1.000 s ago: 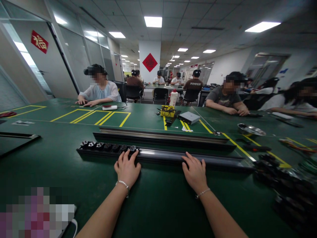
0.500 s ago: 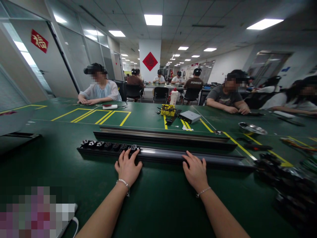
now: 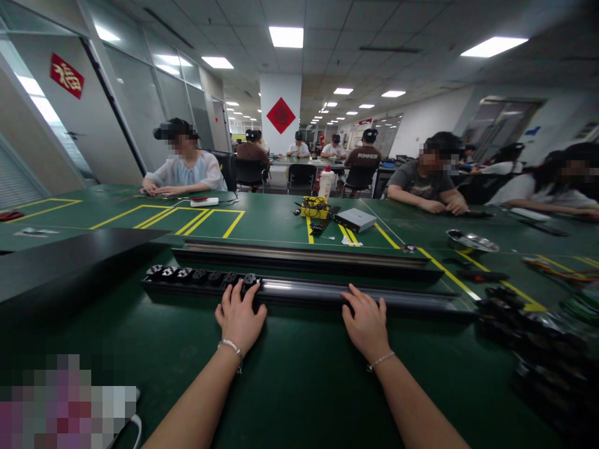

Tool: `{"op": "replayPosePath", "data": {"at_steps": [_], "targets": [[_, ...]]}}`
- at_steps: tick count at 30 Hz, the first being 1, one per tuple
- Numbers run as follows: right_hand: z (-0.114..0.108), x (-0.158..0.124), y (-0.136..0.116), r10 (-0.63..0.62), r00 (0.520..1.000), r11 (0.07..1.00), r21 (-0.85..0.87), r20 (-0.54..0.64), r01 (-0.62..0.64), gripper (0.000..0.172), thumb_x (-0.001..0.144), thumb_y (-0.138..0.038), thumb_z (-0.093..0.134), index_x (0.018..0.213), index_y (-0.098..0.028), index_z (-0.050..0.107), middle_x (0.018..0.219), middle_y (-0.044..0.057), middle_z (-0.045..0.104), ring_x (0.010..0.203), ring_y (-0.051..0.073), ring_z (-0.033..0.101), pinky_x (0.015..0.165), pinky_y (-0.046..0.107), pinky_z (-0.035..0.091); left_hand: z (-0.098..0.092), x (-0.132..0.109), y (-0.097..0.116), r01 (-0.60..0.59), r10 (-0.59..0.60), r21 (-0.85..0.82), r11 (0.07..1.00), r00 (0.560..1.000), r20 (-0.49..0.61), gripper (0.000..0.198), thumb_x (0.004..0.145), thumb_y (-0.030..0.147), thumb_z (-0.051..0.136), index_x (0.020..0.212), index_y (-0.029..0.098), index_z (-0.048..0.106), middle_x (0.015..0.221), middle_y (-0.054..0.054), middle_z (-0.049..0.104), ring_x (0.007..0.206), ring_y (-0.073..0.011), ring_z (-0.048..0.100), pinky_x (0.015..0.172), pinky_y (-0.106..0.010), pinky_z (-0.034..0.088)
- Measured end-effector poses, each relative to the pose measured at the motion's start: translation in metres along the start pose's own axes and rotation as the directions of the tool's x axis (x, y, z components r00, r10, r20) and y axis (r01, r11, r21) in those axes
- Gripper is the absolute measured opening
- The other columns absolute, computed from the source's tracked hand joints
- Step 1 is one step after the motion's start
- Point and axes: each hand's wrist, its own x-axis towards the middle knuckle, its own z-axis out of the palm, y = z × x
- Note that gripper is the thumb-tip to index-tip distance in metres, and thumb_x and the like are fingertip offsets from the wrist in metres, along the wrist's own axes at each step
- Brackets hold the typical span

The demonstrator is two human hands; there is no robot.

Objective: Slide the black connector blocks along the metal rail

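A long black metal channel lies across the table in front of me. Several black socket-like modules sit in a row in its left part, and the right part of its trough shows bare metal. My left hand has its fingers spread, the tips touching the channel's near edge by the last module in the row. Farther right, my right hand rests its fingertips on the channel, fingers apart. Neither hand is closed around anything. A second long black channel lies just behind, roughly parallel.
A dark flat panel reaches in from the left. Black parts are heaped at right, near a metal bowl. A yellow box with cables and a silver box stand farther back. Other people sit across the table.
The dark panel at the left has swung inward, toward the left end of the channels. My hands keep their places on the channel; the whole view has shifted slightly.
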Motion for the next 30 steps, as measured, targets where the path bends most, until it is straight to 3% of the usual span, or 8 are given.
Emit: {"op": "replayPosePath", "data": {"at_steps": [30], "targets": [[-0.0007, -0.0002, 0.0005, -0.006, 1.000, 1.000, -0.017, 0.008, 0.006, 0.036, 0.083, -0.027, 0.036, 0.111, -0.023, 0.058, 0.133, 0.005, 0.048, 0.119, 0.023, 0.042, 0.103, 0.058, 0.012, -0.0024, 0.0045, -0.0038, 0.007, -0.005, -0.044, 0.999, 0.999, 0.035, 0.043, 0.073, 0.033, 0.048, 0.115, 0.042, 0.053, 0.136, 0.002, 0.043, 0.130, -0.0264, 0.025, 0.099, -0.054, 0.026]]}}
